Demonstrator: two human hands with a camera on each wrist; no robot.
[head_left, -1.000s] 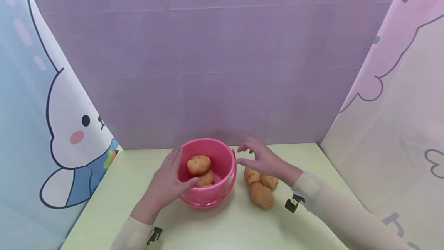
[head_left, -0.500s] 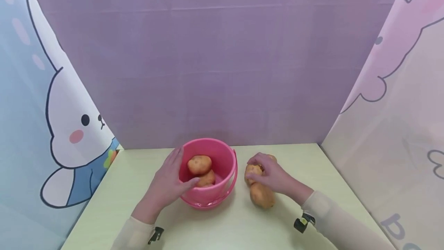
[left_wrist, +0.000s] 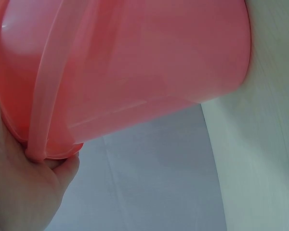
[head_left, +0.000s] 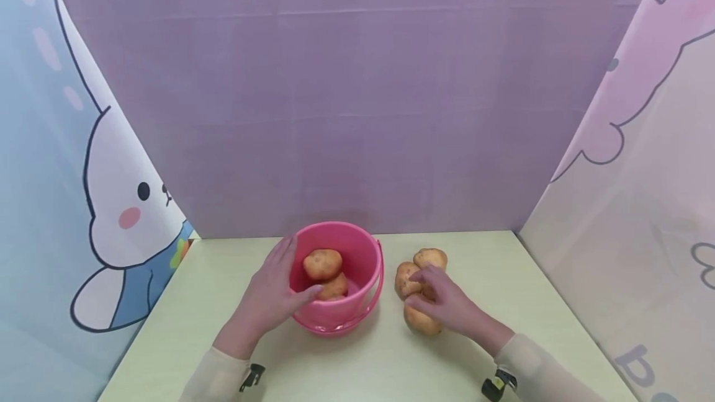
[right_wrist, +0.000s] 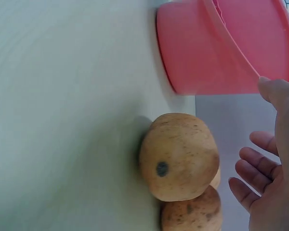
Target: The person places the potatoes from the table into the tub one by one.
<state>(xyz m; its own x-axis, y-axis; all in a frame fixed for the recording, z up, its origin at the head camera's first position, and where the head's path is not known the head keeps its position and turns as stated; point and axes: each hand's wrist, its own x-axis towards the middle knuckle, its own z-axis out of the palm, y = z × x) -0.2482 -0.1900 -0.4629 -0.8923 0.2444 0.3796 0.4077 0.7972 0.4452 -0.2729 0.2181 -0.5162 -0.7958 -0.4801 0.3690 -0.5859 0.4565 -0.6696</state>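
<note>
A pink bucket (head_left: 335,312) stands upright on the table, with two potatoes (head_left: 323,264) showing inside, one resting on the other. My left hand (head_left: 272,287) holds the bucket's left rim, its thumb reaching over the front edge; the left wrist view shows the hand (left_wrist: 26,187) at the rim beside the handle (left_wrist: 48,82). To the right of the bucket several potatoes (head_left: 408,280) lie close together. Over the nearer ones hovers my right hand (head_left: 447,303), fingers spread and loosely bent. In the right wrist view, this hand (right_wrist: 274,178) is apart from the front potato (right_wrist: 180,156).
The pale table (head_left: 346,371) ends at a purple backdrop (head_left: 357,110). Cartoon-printed panels (head_left: 128,203) flank it on both sides. The bucket's handle hangs down on its right and front side. A small black device (head_left: 497,383) is strapped at the right wrist.
My right hand has come down from beside the bucket rim to the potatoes, then shifted toward the nearer ones, uncovering the far potato. The left hand and bucket stay in place.
</note>
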